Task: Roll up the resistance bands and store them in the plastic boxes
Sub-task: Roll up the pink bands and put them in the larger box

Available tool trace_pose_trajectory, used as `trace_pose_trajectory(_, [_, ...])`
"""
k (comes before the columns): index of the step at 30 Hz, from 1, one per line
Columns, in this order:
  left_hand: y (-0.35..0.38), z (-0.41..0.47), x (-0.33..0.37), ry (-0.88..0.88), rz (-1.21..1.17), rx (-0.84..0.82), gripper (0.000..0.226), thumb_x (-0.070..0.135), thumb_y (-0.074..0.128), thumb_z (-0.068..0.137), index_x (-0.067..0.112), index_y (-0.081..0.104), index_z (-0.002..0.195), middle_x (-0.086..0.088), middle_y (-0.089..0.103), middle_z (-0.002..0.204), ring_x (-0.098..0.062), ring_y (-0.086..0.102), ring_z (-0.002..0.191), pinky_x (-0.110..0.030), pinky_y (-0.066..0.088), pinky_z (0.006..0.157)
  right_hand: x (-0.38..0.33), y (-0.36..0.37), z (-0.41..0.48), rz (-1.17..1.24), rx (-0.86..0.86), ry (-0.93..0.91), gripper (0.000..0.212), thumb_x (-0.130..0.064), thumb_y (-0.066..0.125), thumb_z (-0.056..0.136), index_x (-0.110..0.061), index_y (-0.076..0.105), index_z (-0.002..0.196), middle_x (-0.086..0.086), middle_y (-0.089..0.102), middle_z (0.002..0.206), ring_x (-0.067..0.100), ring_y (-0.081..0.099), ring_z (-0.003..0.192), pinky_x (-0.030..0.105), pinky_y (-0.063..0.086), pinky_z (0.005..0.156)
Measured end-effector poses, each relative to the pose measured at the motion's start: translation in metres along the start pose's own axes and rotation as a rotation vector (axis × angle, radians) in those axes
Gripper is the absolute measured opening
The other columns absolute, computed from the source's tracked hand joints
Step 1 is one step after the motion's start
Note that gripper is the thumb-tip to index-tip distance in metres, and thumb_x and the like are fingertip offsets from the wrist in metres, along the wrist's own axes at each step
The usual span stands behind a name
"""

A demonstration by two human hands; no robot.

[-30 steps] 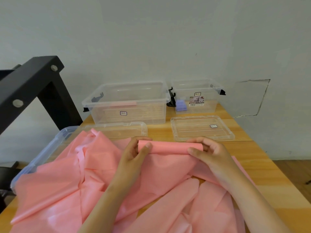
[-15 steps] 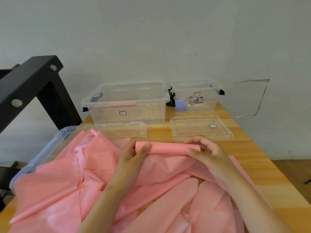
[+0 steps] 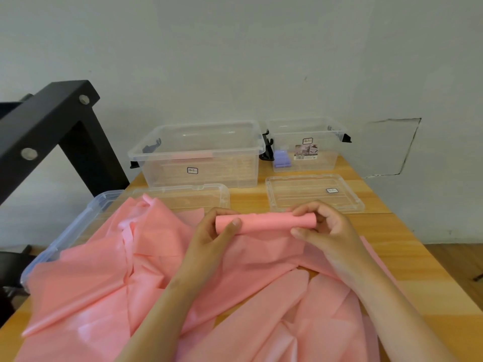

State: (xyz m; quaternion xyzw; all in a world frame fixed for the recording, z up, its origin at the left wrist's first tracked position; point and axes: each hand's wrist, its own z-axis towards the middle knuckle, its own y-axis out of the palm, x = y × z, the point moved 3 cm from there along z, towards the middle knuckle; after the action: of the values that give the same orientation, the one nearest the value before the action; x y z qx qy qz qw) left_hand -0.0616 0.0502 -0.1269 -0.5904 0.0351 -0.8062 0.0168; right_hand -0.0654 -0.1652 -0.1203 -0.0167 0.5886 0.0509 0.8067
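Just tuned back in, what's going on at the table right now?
A person is rolling up a pink resistance band. The left hand and right hand each grip one end of the pink roll, and the unrolled part trails toward the person. Loose pink bands lie heaped across the wooden table. Behind them the large clear box and the smaller clear box stand open, with a lid lying in front. The roll is not yet in either box.

Bare table (image 3: 247, 202) between left lid (image 3: 183, 198) and right lid (image 3: 313, 195); large box (image 3: 198, 165) beyond
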Motion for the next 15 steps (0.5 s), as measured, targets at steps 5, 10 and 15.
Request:
trace_pose_trajectory(5, [-0.002, 0.001, -0.003, -0.005, -0.047, 0.006, 0.011, 0.012, 0.059, 0.091, 0.015, 0.059, 0.102, 0.008, 0.055, 0.078, -0.001, 0.048, 0.059, -0.011, 0.040, 0.050, 0.007, -0.001, 0.001, -0.011, -0.011, 0.159, 0.020, -0.011, 0.072, 0.080, -0.022, 0.070, 0.096, -0.002, 0.073, 0.090, 0.009, 0.067, 0.082, 0.021, 0.048, 0.072])
trace_pose_trajectory(10, [0.001, 0.001, -0.007, -0.113, -0.138, -0.009, 0.020, 0.024, 0.067, 0.084, 0.020, 0.057, 0.101, 0.009, 0.054, 0.071, -0.006, 0.046, 0.056, -0.017, 0.037, 0.048, 0.001, 0.001, 0.000, 0.002, 0.041, 0.070, 0.022, -0.002, 0.076, 0.075, -0.016, 0.069, 0.091, -0.012, 0.071, 0.081, 0.001, 0.064, 0.076, 0.012, 0.047, 0.065])
trace_pose_trajectory(15, [0.003, -0.001, -0.003, -0.146, -0.237, -0.052, 0.031, 0.022, 0.071, 0.079, 0.010, 0.066, 0.107, 0.005, 0.072, 0.084, -0.009, 0.066, 0.076, -0.023, 0.051, 0.072, -0.005, 0.004, -0.002, 0.018, 0.055, 0.011, 0.026, 0.009, 0.069, 0.077, -0.014, 0.067, 0.090, -0.012, 0.071, 0.080, 0.000, 0.064, 0.076, 0.011, 0.048, 0.066])
